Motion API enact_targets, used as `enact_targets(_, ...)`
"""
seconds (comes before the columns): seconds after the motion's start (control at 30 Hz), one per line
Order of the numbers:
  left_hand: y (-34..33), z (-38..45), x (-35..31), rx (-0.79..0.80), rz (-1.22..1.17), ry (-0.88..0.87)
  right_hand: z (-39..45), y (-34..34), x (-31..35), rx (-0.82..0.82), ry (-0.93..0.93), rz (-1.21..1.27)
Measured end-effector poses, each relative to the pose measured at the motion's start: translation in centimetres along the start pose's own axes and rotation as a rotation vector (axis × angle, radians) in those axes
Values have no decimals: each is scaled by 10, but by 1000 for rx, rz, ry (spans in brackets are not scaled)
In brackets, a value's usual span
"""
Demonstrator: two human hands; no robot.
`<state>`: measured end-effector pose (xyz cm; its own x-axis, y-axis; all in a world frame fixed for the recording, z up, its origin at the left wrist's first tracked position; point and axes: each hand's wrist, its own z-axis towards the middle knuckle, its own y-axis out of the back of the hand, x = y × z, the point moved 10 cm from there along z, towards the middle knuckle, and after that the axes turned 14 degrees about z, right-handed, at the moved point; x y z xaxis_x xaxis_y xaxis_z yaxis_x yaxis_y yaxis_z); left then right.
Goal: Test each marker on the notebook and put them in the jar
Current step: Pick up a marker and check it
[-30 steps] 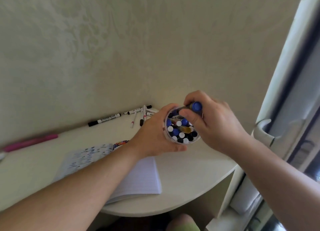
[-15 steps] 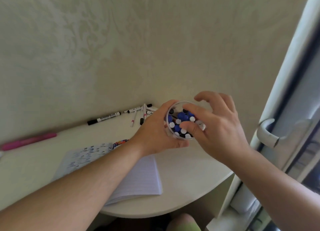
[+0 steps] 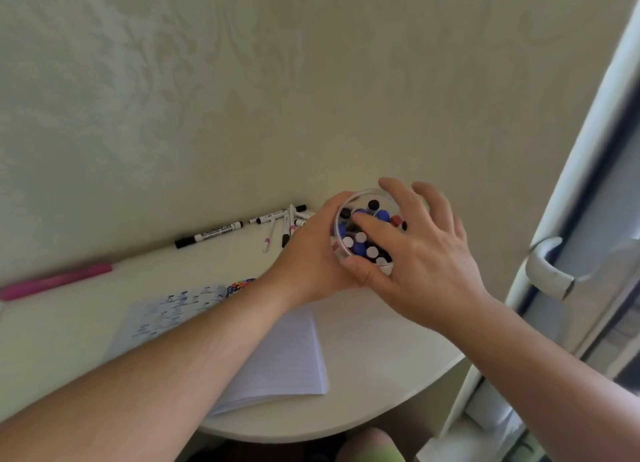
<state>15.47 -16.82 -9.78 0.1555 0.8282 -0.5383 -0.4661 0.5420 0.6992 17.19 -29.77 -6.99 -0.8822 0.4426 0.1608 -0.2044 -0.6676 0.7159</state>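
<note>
Clear round plastic jar point(image 3: 341, 250), marker-packed: likely heavy, slick-walled. Left hand point(image 3: 311, 257) grip wraps its side; right hand point(image 3: 420, 253) spread, pressing caps.

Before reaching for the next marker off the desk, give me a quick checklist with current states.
1. Jar steadied: ok, left hand grips its side.
2. Right hand free: ok, fingers spread over the jar, index on the caps, holding nothing.
3. Markers left to test: not ok, black whiteboard marker and a cluster of thin markers lie by the wall.
4. Notebook open for testing: ok, partly under the left forearm.
5. Room in jar: cannot tell, it looks crowded.
</note>
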Motion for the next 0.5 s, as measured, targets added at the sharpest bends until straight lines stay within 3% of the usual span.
enact_targets(0.07,-3,4,0,9,-11,-1,4,-5,-12,20,-101,-14)
enact_targets(0.2,-8,11,6,-1,-52,16,8,-7,-17,-19,-102,147)
enact_targets(0.37,-27,27,39,-39,-272,241,29,-13,-41,-141,-205,381)
enact_targets(0.5,-39,42,55,-62,-312,322,57,-33,-56,-111,-232,449)
